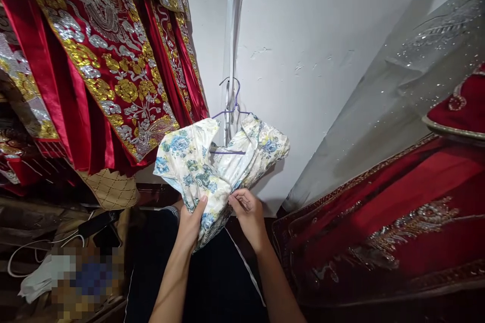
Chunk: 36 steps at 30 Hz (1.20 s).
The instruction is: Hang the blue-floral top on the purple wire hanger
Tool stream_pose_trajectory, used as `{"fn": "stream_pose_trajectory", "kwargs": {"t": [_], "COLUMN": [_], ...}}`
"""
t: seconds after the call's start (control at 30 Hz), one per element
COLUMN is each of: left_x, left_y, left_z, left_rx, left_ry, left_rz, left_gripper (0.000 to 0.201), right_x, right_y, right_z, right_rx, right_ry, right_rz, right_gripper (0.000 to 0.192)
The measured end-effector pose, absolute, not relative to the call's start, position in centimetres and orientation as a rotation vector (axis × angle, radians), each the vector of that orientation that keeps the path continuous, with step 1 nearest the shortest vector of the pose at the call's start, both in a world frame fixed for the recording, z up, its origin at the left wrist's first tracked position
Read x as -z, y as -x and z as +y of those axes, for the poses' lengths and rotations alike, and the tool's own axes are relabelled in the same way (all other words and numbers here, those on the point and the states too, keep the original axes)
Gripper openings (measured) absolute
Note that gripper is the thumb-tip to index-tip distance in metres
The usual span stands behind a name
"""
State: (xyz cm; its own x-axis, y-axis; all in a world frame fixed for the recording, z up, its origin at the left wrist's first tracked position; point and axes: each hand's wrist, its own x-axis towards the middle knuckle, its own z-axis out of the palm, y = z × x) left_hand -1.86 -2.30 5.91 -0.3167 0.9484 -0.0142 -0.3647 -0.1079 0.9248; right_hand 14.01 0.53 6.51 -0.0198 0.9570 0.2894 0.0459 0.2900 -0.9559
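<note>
Hands both grasp floral garment (220, 161) on hanger (231, 111): left hand (191, 224) clenched low, right hand (248, 212) pinching fabric. Advise keeping folds gathered, hanger level.

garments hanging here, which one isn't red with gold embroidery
The white floral garment on the purple wire hanger, gripped by the left hand and right hand. The robes at left and right are embroidered red.

Bunched floral garment (212, 166) on purple hanger (231, 111)
</note>
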Motion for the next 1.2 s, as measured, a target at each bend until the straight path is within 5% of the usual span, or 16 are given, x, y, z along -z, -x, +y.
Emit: {"fn": "stream_pose_trajectory", "kwargs": {"t": [0.2,0.4,0.57,0.83,1.2], "left_x": [-4.6,-4.4,-5.0,-3.8,-0.9], "left_y": [3.0,1.5,-1.2,-0.8,-2.1], "left_z": [-2.2,-3.3,-3.0,-1.9,-0.4], "left_rx": [-1.639,-2.082,-1.726,-1.608,-1.447], "left_ry": [-0.787,-1.146,-1.588,-1.488,-1.498], "left_rz": [1.228,1.714,1.415,1.367,1.325], "left_gripper": [0.055,0.065,0.027,0.014,0.014], "right_x": [-6.4,-7.6,-8.0,-8.5,-20.4], "right_y": [-14.6,-14.6,-14.2,-14.0,-13.4], "right_z": [0.1,-0.8,-1.3,0.9,11.9], "right_rx": [-1.044,-1.104,-1.116,-1.413,-1.342], "right_ry": [1.063,1.005,0.956,1.025,0.614], "right_rz": [-1.474,-1.601,-1.591,-1.225,-0.877], "right_gripper": [0.022,0.027,0.023,0.024,0.014]}}
